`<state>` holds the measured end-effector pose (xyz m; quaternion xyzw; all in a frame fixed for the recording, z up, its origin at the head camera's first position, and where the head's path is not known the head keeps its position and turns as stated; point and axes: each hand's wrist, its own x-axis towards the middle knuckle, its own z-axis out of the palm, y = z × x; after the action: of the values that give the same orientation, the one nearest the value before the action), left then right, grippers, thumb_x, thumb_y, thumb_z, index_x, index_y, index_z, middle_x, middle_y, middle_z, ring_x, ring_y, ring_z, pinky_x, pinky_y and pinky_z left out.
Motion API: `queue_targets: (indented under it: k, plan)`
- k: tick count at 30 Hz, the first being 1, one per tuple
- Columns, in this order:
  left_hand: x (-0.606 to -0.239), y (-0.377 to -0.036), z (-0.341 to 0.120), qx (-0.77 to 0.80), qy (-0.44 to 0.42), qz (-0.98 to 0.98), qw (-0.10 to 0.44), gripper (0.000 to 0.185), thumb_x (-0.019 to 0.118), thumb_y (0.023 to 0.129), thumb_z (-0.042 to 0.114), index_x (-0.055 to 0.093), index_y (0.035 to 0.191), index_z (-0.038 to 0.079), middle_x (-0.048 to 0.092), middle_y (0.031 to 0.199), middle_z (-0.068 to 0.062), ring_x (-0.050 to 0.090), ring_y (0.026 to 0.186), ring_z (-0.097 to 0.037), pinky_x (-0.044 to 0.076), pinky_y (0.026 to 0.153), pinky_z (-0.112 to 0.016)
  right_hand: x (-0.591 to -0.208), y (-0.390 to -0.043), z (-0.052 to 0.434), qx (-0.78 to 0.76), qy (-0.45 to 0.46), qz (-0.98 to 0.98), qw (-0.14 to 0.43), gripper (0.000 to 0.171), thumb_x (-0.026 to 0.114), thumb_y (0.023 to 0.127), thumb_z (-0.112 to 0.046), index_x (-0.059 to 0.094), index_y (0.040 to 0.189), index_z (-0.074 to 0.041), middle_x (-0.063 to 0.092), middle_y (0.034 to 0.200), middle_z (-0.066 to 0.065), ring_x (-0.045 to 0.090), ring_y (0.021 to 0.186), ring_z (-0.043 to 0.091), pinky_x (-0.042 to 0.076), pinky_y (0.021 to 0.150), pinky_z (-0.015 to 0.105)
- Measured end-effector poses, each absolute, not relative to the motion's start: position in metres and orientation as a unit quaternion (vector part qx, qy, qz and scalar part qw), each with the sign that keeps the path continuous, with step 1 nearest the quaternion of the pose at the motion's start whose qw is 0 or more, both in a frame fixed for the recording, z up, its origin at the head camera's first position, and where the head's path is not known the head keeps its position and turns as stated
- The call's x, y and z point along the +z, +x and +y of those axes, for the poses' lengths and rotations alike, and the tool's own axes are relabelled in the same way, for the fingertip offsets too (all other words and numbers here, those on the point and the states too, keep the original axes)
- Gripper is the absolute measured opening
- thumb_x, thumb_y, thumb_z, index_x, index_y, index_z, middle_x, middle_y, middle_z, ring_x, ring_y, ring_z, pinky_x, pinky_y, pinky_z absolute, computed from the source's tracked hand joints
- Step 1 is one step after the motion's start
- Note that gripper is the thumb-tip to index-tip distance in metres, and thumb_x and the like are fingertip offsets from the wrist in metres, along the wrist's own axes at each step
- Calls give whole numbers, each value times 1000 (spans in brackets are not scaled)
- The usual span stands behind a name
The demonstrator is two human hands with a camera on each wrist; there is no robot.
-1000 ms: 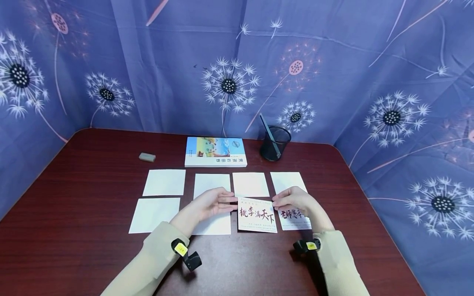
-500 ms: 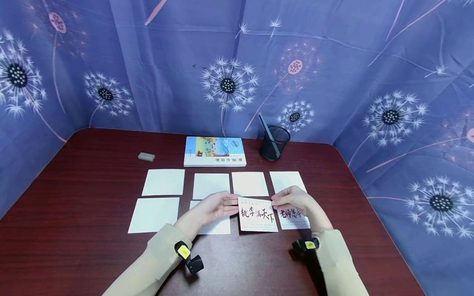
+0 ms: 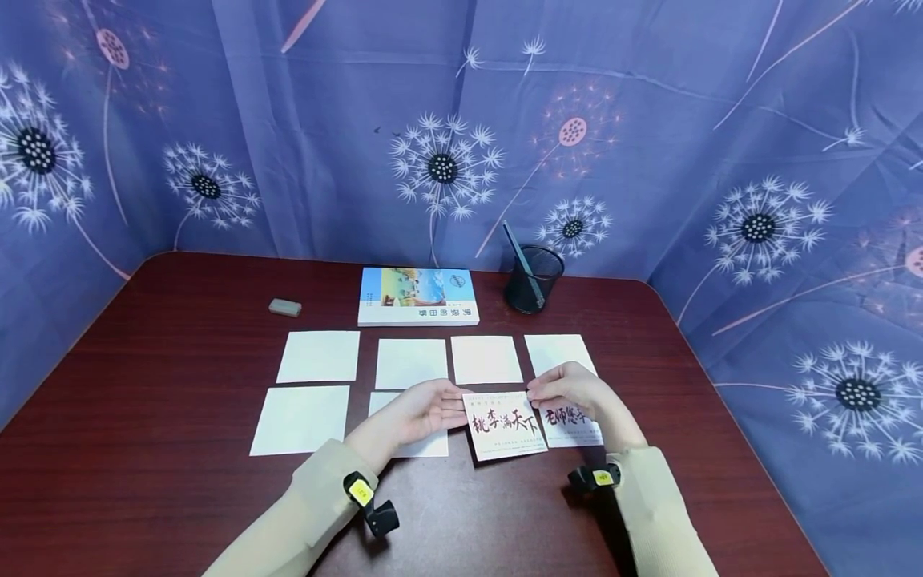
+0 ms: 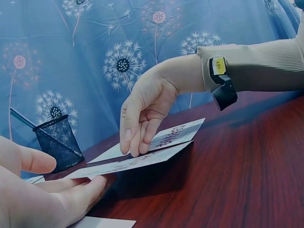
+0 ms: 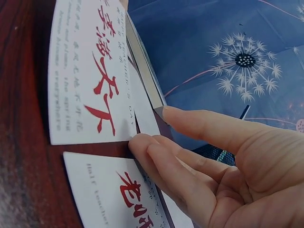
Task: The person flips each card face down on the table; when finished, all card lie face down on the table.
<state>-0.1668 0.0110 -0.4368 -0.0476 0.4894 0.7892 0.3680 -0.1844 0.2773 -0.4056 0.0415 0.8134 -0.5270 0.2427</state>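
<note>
My left hand [image 3: 425, 413] has its fingertips at the left edge of a white greeting card [image 3: 505, 425] with red lettering. In the left wrist view this hand's fingers [image 4: 97, 184] lie under the card, its thumb [image 4: 40, 161] apart from it. The card tilts above the table with a shadow beneath. My right hand [image 3: 580, 393] reaches the upper right corner. There the right wrist view shows a fingertip [image 5: 137, 142] right at the corner, the thumb [image 5: 190, 121] spread away. A second lettered card [image 3: 570, 429] lies partly under the right hand.
Several blank white cards [image 3: 317, 357] lie in two rows on the dark red table [image 3: 144, 385]. Behind them are a book [image 3: 418, 296], a small eraser-like block [image 3: 285, 307] and a black mesh pen holder [image 3: 532, 280] with a pen. A blue dandelion-print curtain [image 3: 324, 160] surrounds the table.
The lettered card has turned counter-clockwise, its lower edge shifting toward me and right. My left hand has followed slightly right and toward me. The right hand stays almost in place.
</note>
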Motion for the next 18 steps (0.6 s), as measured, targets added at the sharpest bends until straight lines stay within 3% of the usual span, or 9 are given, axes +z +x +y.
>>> queue_targets:
  k: [10, 18]
  plan:
    - [-437, -170, 9, 791, -28, 483, 374, 50, 32, 99, 10, 32, 142, -18, 35, 143, -42, 34, 137, -50, 32, 115, -48, -396, -182, 269, -519, 57, 826, 214, 35, 72, 84, -3, 63, 112, 16, 72, 81, 3, 67, 73, 7, 59, 72, 24]
    - [-436, -172, 8, 812, -48, 460, 355, 53, 32, 99, 7, 23, 142, -22, 28, 146, -43, 30, 140, -50, 28, 117, -47, -389, -173, 248, -531, -14, 815, 233, 40, 71, 84, -6, 62, 115, 17, 74, 90, 7, 67, 77, 5, 60, 81, 30]
